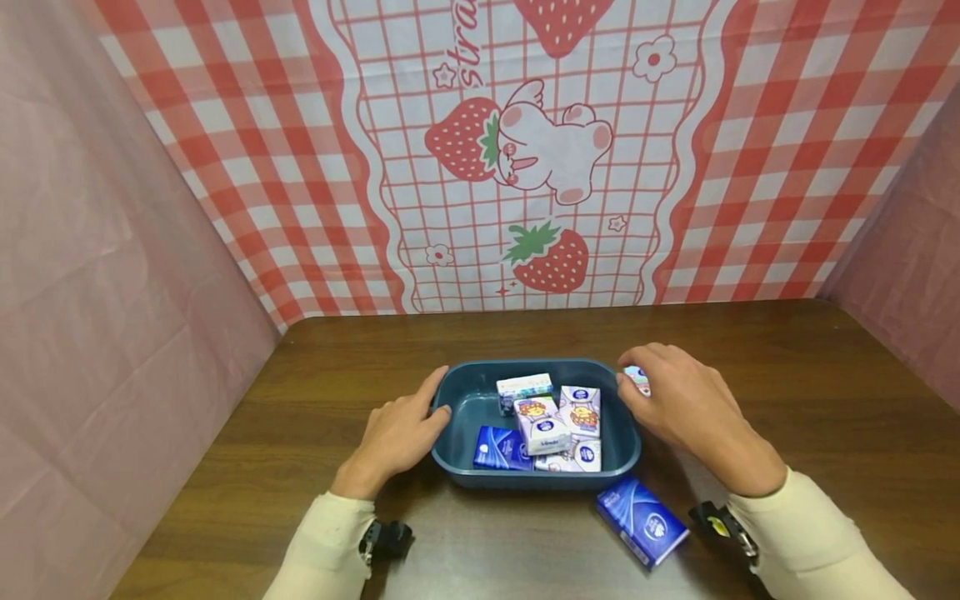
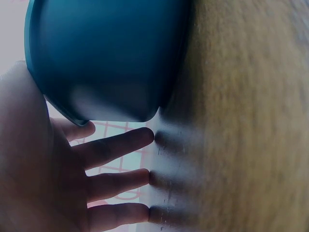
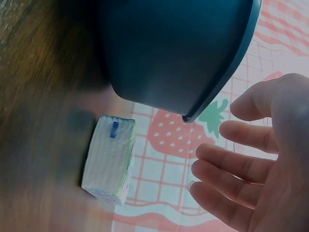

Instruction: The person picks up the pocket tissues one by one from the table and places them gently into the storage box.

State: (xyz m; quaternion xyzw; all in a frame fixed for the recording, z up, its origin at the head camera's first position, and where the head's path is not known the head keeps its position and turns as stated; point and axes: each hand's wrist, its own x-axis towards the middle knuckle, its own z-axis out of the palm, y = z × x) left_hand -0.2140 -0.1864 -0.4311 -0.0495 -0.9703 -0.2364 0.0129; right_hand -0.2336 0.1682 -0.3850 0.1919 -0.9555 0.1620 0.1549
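A dark teal plastic basin holds several small tissue packs, among them a blue tissue pack and a lilac cartoon-printed tissue pack. My left hand is at the basin's left end, thumb at the rim. In the left wrist view, its fingers extend straight beside the basin, tips at the tabletop. To the basin's right, my right hand hovers over a small white tissue pack standing on the table. Its fingers are spread and slightly bent, apart from that pack.
A larger blue tissue pack lies on the wooden table, by the basin's front right corner. A red-and-white strawberry-print cloth hangs behind the table. Pink cloth hangs along the sides.
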